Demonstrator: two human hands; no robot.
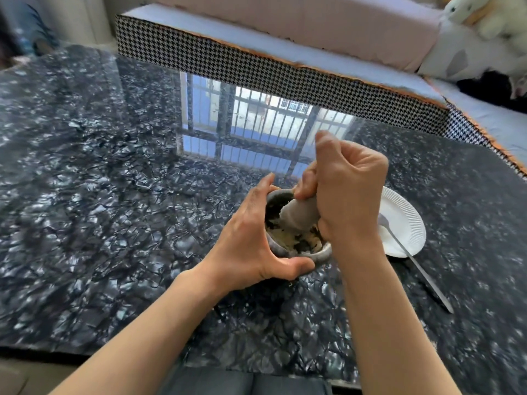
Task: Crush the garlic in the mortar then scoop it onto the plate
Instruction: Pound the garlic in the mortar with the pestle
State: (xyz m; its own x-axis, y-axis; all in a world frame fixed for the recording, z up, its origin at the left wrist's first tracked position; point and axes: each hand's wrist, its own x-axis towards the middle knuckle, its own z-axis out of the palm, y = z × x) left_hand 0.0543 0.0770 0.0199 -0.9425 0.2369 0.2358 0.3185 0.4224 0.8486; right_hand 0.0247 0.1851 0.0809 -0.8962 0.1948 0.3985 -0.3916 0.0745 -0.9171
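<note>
Fingers of the right hand were curled tight round the upper shaft of a stone pestle, thumb raised above the fist; fingers of the left hand were wrapped about the near and left wall of the mortar, steadying it on the dark glossy table. Pale crushed garlic, mixed with darker flecks, lay in the bowl directly below the right fist, and looked largely mashed already; the pestle slanted down and to the left, its broad end resting in the pulp. Just to the right of the mortar, partly hidden behind the right wrist, sat a white paper plate; a metal spoon lay with its bowl on the plate and its long handle running toward the near right, over the rim and onto the table. Judging by this layout, the right hand was nearer the spoon and the plate, so scooping would likely fall to it; open table surrounded the group on the left and front, while a houndstooth-edged sofa bordered the far side.
</note>
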